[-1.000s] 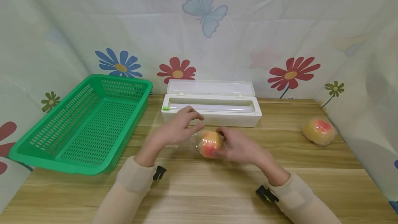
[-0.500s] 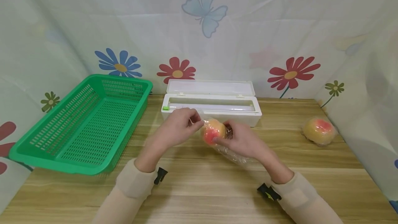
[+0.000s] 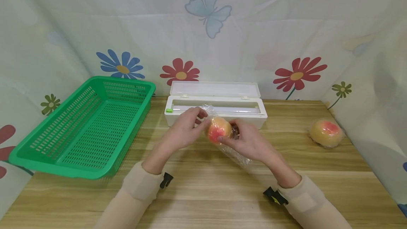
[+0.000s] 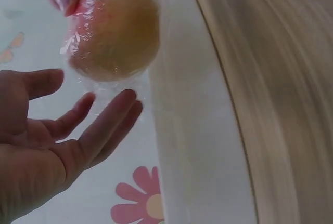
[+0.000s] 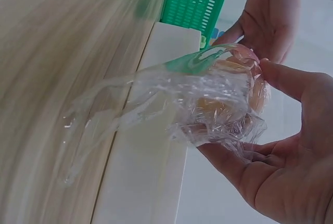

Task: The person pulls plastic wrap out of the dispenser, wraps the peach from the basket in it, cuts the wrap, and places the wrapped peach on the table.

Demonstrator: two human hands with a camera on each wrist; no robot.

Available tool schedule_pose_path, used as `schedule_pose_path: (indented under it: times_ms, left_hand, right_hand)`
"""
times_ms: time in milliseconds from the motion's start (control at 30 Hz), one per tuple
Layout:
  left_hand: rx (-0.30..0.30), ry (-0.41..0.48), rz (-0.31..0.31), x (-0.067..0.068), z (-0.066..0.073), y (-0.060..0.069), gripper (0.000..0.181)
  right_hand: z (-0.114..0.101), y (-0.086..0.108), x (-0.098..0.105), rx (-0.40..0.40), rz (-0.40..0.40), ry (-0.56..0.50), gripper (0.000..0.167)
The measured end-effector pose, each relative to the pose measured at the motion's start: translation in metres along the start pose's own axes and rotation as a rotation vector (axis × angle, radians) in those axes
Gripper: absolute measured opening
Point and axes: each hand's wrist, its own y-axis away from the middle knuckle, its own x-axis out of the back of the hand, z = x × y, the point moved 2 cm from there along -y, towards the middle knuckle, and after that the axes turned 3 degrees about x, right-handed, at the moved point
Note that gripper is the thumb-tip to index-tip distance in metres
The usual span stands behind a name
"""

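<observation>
My right hand grips a red and yellow peach between thumb and fingers, raised off the table in front of the white box. Clear plastic wrap covers the fruit, and a loose tail of it trails toward the table in the right wrist view. My left hand is at the peach's left side, its fingers spread and slightly bent. In the left wrist view these fingertips are close to the film, with no clear grip on it. The white cling film box lies behind, lid raised, a roll inside.
On the left stands a green plastic basket with slotted sides. A second wrapped peach rests near the right edge of the wooden table. Behind hangs a flower-printed curtain.
The peach has risen off the table and moved toward the box in my right hand, its loose film now trailing to the lower right. My left hand has come close to its left side.
</observation>
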Motion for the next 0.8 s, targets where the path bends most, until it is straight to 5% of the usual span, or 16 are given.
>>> schedule_pose_path:
  times_ms: [300, 800]
  left_hand:
    - [-0.028, 0.128, 0.096, -0.009, -0.008, -0.007, 0.022]
    - [-0.030, 0.252, 0.180, -0.012, -0.007, -0.009, 0.020]
  right_hand:
    - [-0.005, 0.002, 0.000, 0.016, 0.034, 0.010, 0.067]
    - [-0.016, 0.004, 0.000, 0.190, 0.127, 0.061, 0.071]
